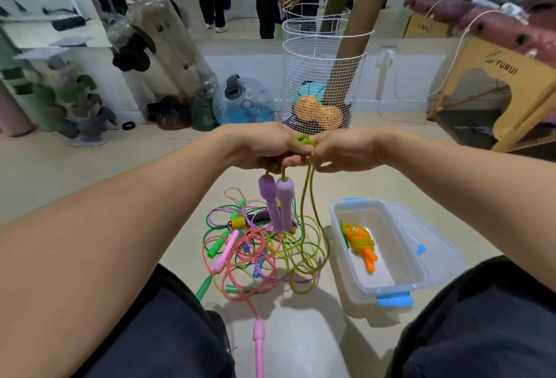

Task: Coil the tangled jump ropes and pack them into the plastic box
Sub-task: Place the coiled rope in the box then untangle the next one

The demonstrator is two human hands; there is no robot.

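Observation:
My left hand [264, 146] grips a yellow-green jump rope [307, 197] near its top, and the rope's two purple foam handles [278, 200] hang straight down below the fist. My right hand [346, 149] pinches the same rope beside the left, where a small loop sticks up between the two hands. The rope's long loops trail down into a tangled pile of ropes [258, 248] on the floor: pink, green, purple and yellow. To the right stands the open plastic box [379, 287] with blue latches. Inside it lies a coiled rope with orange handles [362, 243].
A white wire basket [325, 77] with balls and cardboard tubes stands straight ahead. A water jug [245, 101] and bagged gear sit at the back left, a wooden table [511, 83] at the right. A pink handle [258, 344] lies between my knees.

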